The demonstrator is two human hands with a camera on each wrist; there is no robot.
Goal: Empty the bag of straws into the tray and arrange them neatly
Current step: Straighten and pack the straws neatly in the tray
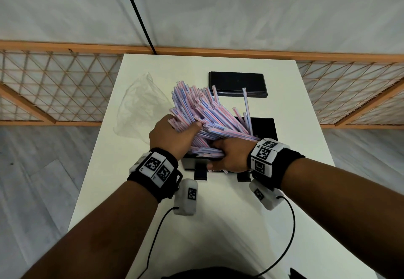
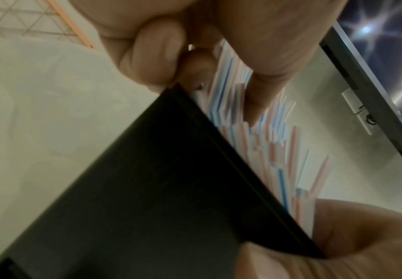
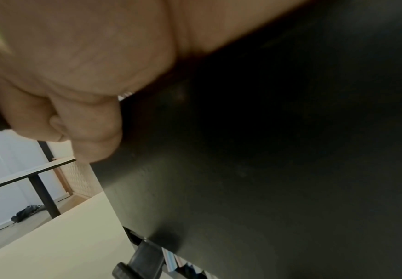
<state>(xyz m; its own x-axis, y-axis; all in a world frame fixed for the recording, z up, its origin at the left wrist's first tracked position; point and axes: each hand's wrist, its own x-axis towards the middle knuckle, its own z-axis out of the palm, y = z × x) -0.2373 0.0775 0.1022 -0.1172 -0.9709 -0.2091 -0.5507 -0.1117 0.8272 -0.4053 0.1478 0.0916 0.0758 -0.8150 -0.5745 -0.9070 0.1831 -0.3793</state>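
Both hands meet on a large bundle of pink, white and blue striped straws (image 1: 203, 114). The left hand (image 1: 172, 135) has its grip closed over the bundle's left side, fingers curled into the straws. The right hand (image 1: 232, 155) has its grip closed around the near ends of the straws, at the front edge of a black tray (image 1: 267, 126). The straws stand in the tray and fan up and away to the left, loose and uneven; a few stray ones lean to the right. The tray sits on a white table (image 1: 218, 224). To the left lies an empty clear plastic bag (image 1: 140, 106). Behind the tray rests a flat black lid (image 1: 237, 84).
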